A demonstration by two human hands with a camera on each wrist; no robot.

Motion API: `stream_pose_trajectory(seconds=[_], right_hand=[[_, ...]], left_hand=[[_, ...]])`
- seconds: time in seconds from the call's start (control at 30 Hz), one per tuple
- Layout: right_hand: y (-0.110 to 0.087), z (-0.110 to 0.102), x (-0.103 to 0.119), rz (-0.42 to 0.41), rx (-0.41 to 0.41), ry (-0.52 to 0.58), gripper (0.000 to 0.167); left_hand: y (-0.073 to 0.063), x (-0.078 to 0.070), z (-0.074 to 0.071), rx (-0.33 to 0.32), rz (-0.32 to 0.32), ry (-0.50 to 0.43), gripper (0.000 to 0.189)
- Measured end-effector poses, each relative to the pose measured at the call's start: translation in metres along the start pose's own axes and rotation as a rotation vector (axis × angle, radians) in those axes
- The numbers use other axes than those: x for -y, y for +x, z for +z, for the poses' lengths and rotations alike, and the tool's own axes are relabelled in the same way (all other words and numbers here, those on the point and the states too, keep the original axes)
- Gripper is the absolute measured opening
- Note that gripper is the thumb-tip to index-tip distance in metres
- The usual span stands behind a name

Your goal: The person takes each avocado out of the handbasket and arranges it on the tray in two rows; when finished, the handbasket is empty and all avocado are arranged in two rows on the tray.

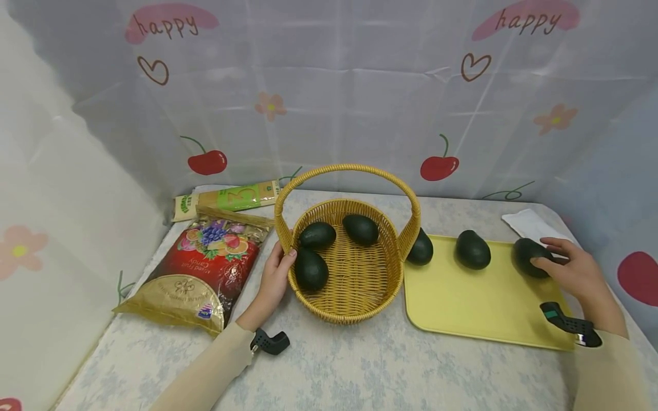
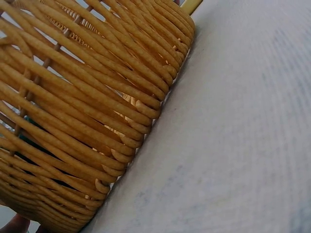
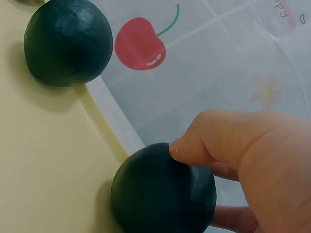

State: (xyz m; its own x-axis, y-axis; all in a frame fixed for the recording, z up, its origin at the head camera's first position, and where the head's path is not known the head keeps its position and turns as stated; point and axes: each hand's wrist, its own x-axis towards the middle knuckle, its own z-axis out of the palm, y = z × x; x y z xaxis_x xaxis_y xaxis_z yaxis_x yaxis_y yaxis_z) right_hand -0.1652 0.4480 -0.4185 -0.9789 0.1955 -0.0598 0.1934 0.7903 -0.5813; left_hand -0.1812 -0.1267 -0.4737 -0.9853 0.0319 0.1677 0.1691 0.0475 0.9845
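Note:
A yellow wicker basket (image 1: pixel 349 314) with a tall hoop handle stands mid-table, holding three dark green avocados (image 1: pixel 360 229). My left hand (image 1: pixel 275 277) grips its left side where the handle meets the rim, thumb toward the inside. In the left wrist view the woven wall (image 2: pixel 97 97) hides most of that hand. On the yellow tray (image 1: pixel 462 314) at right lie three more avocados, the leftmost partly behind the basket handle. My right hand (image 1: pixel 578 271) holds the rightmost avocado (image 3: pixel 163 194) between thumb and fingers; the fingers are partly hidden behind it.
Left of the basket lies a red and gold candy bag (image 1: pixel 205 274), with a green and tan packet (image 1: pixel 231 200) behind it. Something white and flat (image 1: pixel 532 224) lies behind the tray's far right corner. A printed curtain (image 1: pixel 349 114) closes off the back.

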Motion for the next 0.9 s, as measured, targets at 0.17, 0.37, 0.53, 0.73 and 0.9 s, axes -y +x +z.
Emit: stream_pose_trajectory(seconds=[0.17,0.37,0.53,0.73,0.9], right_hand=[[0.0006,0.0047,0.0003,-0.043,-0.01,0.005,0.065],[0.001,0.0082,0.0008,-0.083,-0.041,-0.017,0.056],[-0.0004,0.0057,0.0011,-0.045,-0.043,-0.015,0.055],[-0.0011,0.0029,0.0016,-0.031,-0.042,-0.012,0.054],[-0.0008,0.002,0.0024,-0.009,-0.038,-0.014,0.056]], left_hand=[[0.0001,0.0004,-0.0001,0.002,-0.002,0.001,0.054],[0.0002,0.0011,-0.0006,0.007,-0.004,0.006,0.054],[-0.0002,0.0007,-0.0002,0.007,0.0,0.001,0.054],[0.0001,0.0007,-0.0004,0.005,0.002,0.004,0.054],[-0.0002,0.0006,-0.0005,0.007,0.006,0.006,0.055]])
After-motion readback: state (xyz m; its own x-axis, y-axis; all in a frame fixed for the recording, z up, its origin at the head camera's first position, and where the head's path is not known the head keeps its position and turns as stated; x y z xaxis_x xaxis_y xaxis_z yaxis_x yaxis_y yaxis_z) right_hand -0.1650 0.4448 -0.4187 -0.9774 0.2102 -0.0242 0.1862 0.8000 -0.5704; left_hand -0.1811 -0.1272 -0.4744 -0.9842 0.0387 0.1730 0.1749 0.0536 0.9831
